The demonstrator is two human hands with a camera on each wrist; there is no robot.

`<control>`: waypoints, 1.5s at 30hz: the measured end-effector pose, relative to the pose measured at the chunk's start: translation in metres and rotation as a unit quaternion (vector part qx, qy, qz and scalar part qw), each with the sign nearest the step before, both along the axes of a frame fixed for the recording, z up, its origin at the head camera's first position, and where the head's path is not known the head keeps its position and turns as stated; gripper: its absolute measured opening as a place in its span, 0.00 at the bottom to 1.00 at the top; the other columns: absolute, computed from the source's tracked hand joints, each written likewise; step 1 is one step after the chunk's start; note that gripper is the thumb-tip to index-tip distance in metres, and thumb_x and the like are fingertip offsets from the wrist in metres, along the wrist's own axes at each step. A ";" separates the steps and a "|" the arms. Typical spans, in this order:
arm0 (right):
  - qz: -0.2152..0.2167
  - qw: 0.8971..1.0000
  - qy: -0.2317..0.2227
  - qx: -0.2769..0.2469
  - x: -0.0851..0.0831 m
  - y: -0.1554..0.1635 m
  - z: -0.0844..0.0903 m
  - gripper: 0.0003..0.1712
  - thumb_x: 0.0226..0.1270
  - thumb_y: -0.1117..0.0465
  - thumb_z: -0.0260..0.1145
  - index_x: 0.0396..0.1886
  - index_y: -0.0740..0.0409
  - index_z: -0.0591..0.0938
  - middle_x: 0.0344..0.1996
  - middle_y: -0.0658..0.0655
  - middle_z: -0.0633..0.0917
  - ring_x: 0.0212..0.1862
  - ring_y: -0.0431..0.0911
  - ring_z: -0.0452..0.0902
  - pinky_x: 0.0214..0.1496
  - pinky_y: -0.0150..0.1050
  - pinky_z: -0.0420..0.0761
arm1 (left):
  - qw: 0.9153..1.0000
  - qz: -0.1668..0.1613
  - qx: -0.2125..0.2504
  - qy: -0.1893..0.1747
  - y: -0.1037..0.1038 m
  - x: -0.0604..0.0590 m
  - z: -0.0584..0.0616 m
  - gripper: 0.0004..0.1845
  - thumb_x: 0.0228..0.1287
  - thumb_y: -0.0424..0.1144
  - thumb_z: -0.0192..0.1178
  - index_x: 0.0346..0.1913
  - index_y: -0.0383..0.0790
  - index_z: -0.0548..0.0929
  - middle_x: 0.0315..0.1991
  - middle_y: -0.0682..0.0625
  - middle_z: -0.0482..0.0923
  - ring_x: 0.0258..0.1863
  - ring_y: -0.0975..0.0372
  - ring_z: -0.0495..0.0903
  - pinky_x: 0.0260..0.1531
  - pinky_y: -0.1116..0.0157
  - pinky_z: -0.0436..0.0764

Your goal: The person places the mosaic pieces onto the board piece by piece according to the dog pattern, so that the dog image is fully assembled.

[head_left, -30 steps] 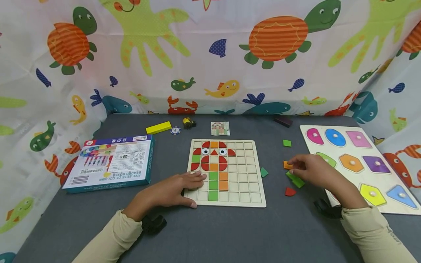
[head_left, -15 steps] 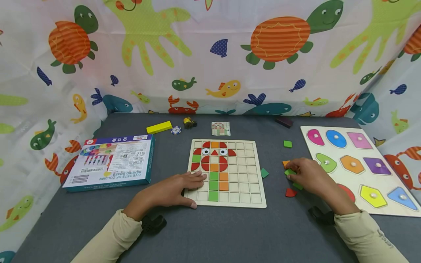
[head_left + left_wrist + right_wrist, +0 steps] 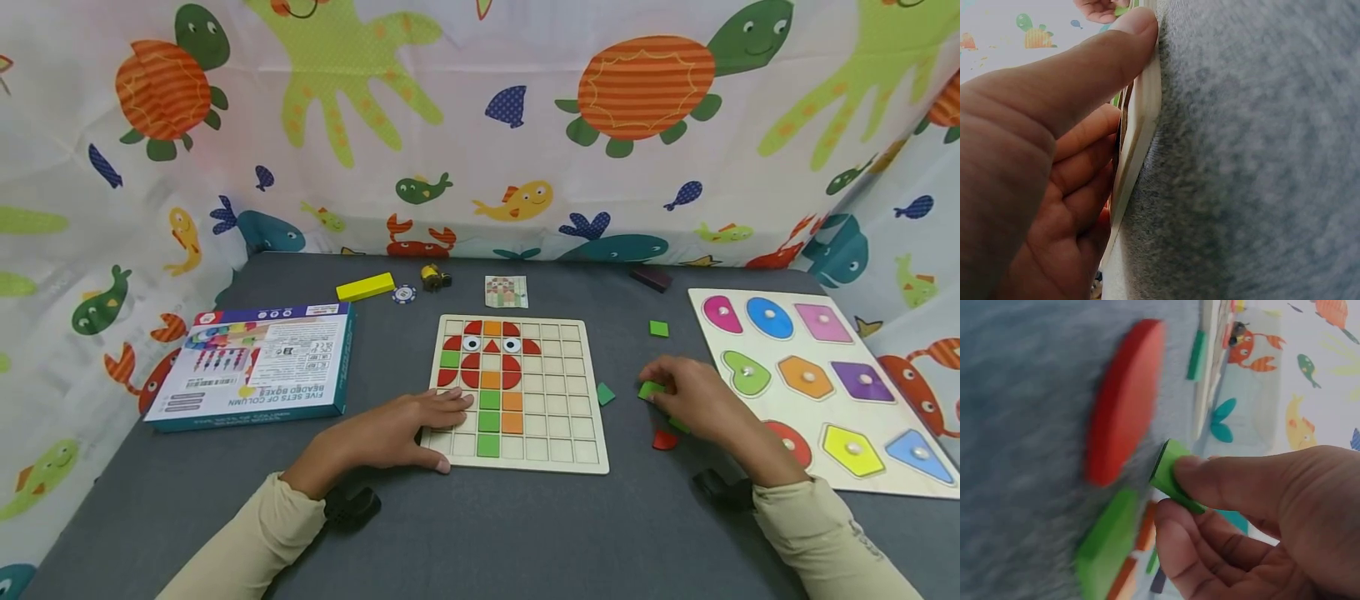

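Observation:
My left hand rests on the lower left of the wooden grid board, fingers straight over its squares and thumb at the front edge. In the left wrist view the thumb lies along the board's pale edge. Red, orange and green tiles and two eye tiles fill part of the grid. To the right of the board, my right hand pinches a green square tile between thumb and fingertips. Below it lies a red rounded tile; another green tile and orange tiles show in the right wrist view.
A peg-shape board lies at the right, a boxed set at the left. At the back are a yellow block, a poker chip, a picture card and a dark block. Green tiles lie nearby.
My right hand has moved slightly left and now pinches a green tile from the small pile, where its fingers were by an orange tile. The left hand stays on the board.

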State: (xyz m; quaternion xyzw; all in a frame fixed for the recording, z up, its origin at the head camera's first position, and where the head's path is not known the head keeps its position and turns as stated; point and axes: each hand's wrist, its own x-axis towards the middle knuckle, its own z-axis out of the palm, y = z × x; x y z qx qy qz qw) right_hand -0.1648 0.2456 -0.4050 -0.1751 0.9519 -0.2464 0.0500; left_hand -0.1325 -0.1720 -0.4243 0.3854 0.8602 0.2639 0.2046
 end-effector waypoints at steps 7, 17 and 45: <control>0.022 0.999 0.031 -0.035 -0.012 -0.026 0.012 0.13 0.65 0.71 0.65 0.48 0.67 0.84 0.38 0.57 0.85 0.37 0.48 0.77 0.40 0.47 0.79 | 1.000 0.004 -0.002 0.001 0.000 -0.001 0.005 0.39 0.60 0.51 0.67 0.72 0.42 0.66 0.74 0.53 0.56 0.75 0.58 0.49 0.68 0.50 0.55; 0.068 0.996 0.011 -0.062 -0.023 -0.079 0.015 0.11 0.66 0.71 0.63 0.46 0.64 0.85 0.36 0.54 0.84 0.34 0.45 0.75 0.35 0.40 0.78 | 1.000 0.001 -0.003 -0.001 0.001 0.001 0.000 0.39 0.60 0.52 0.67 0.72 0.42 0.67 0.74 0.54 0.57 0.74 0.59 0.49 0.68 0.51 0.56; 0.118 0.989 -0.075 -0.049 -0.061 -0.121 -0.002 0.12 0.65 0.71 0.65 0.47 0.61 0.86 0.40 0.54 0.84 0.39 0.46 0.76 0.43 0.40 0.79 | 1.000 -0.004 0.005 0.000 0.000 -0.002 -0.001 0.40 0.60 0.53 0.67 0.72 0.42 0.67 0.74 0.54 0.57 0.74 0.59 0.49 0.68 0.50 0.56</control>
